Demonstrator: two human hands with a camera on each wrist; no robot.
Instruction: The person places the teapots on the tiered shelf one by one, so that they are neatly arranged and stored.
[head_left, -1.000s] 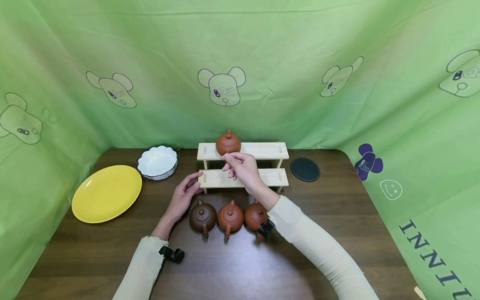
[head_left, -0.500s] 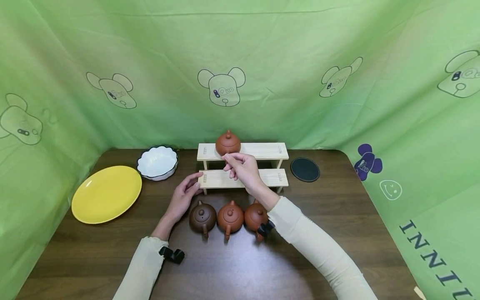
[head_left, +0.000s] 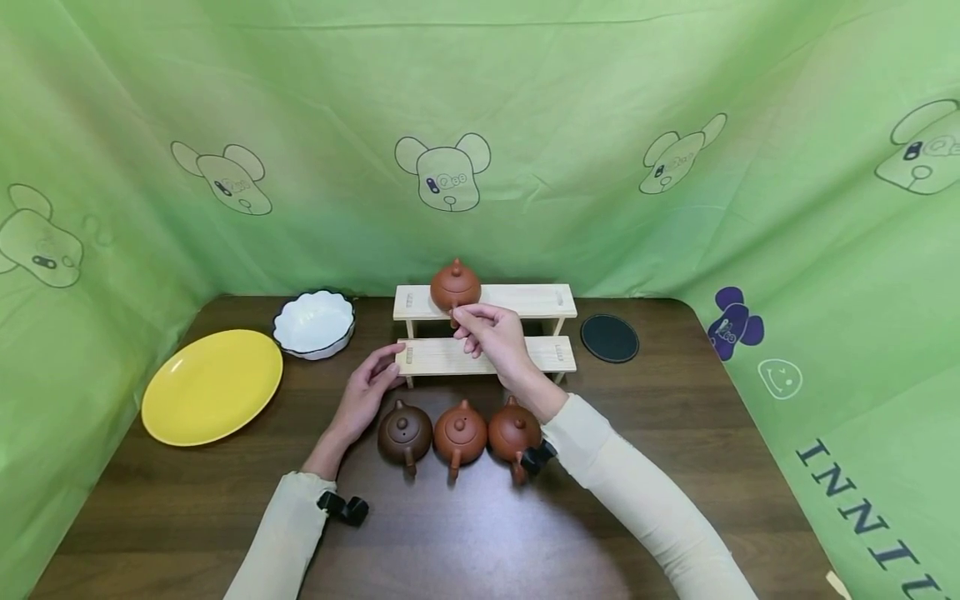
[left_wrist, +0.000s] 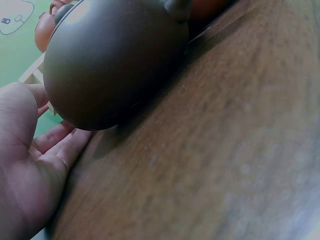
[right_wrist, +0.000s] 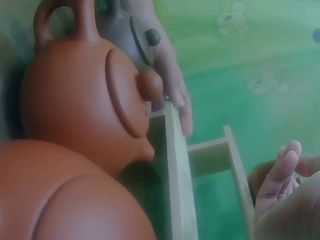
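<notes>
My left hand holds the left end of the lower step of a pale wooden two-step stand, thumb at the front and fingers behind. On the upper step sits a reddish-brown clay teapot, its handle toward me. Beside that handle is my right hand, thumb and forefinger close together near it; whether they touch it is hard to see. Before the stand stand a dark brown teapot, an orange-brown teapot and another reddish-brown teapot. The dark one fills much of the left wrist view.
A yellow oval plate and a white scalloped bowl with a dark rim lie to the left. Right of the stand is a round black coaster. Green printed cloth hangs around the wooden table.
My right hand has shifted slightly right, off the upper teapot's handle, which now shows left of the fingertips. The left hand and the teapots have stayed in place.
</notes>
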